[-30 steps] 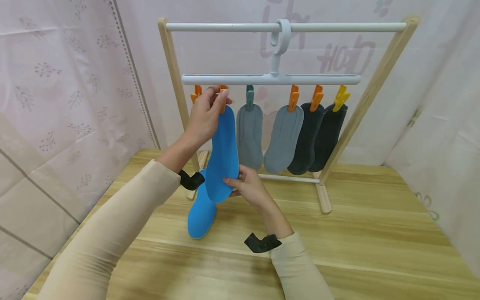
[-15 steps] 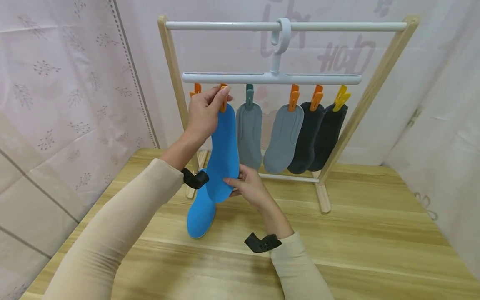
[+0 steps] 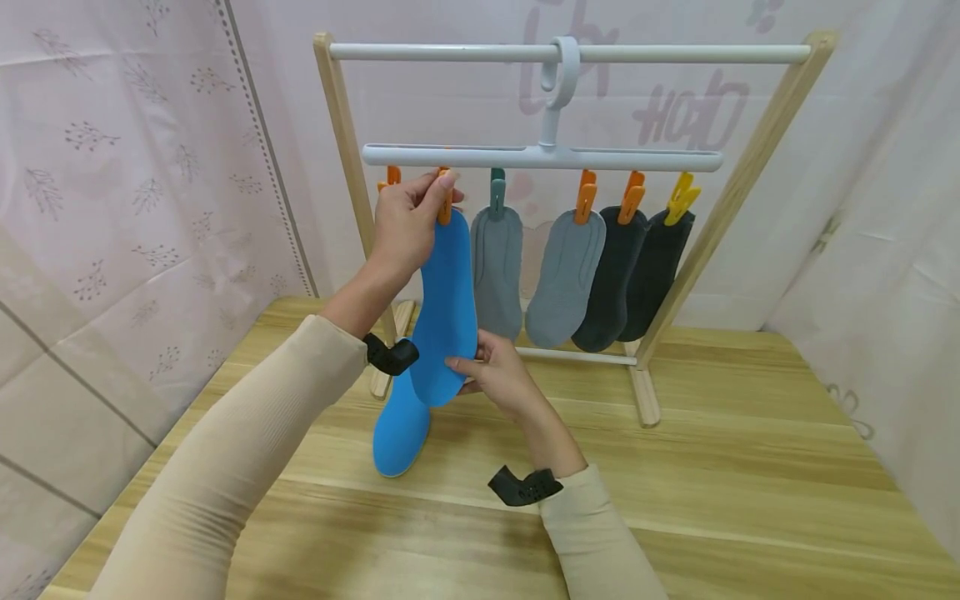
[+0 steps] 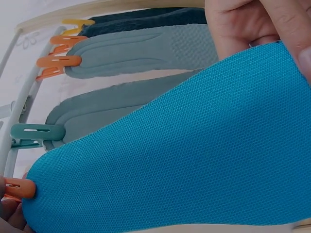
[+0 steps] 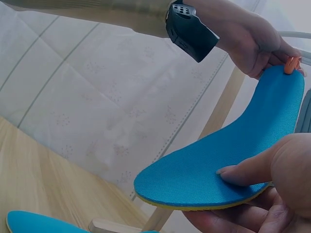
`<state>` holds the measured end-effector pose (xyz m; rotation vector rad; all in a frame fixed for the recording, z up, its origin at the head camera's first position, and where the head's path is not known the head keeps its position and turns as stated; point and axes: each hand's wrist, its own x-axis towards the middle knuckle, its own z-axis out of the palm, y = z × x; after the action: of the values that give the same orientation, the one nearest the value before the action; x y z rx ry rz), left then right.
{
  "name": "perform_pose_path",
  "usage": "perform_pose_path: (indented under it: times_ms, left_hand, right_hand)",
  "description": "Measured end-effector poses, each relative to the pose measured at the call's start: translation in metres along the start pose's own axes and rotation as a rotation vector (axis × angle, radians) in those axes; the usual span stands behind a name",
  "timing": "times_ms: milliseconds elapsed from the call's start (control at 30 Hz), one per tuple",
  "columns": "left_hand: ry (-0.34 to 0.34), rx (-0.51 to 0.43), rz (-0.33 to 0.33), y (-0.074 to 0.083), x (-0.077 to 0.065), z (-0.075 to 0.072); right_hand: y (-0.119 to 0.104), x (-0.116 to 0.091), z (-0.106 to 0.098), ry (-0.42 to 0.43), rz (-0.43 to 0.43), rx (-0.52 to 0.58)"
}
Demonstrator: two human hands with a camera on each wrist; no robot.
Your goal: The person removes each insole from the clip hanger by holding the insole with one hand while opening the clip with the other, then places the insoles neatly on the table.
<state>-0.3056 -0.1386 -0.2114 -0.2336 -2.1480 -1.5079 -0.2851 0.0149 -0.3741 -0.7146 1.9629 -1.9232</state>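
Observation:
A blue insole hangs upright below the white hanger bar, its narrow end up. My left hand pinches an orange clothespin at that top end; the left wrist view has the clothespin's tip over the insole's edge. Lower down, my right hand holds the wide end, thumb on the blue face and fingers behind, as the right wrist view shows. A second blue insole lies on the wooden table, partly covered by the first. Another orange clothespin sits left of my left hand, mostly hidden by it.
The white hanger hooks onto a rack's top rod. To the right hang two grey insoles and two black insoles in green, orange and yellow clothespins. Wooden legs stand on the table.
Both hands keep their holds on the clothespin and the blue insole. My left wrist has shifted very slightly; otherwise the scene looks the same.

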Motion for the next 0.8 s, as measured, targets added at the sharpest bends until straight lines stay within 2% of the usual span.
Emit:
perform_pose_path:
  times_ms: [400,633,800]
  left_hand:
    - [0.002,-0.034,-0.035,0.0018,-0.0008,0.0014]
    - [0.01,-0.059,-0.017,0.002,-0.0001,0.0016]
    - [0.015,-0.063,-0.027,0.0027,0.0007,0.0015]
  right_hand:
    - [0.0021,-0.0002,-0.0046,-0.009,0.011,-0.007]
    - [0.0036,-0.0026,-0.0076,-0.049,-0.029,-0.007]
    - [0.0021,-0.0028,-0.0067,-0.058,0.016,-0.004]
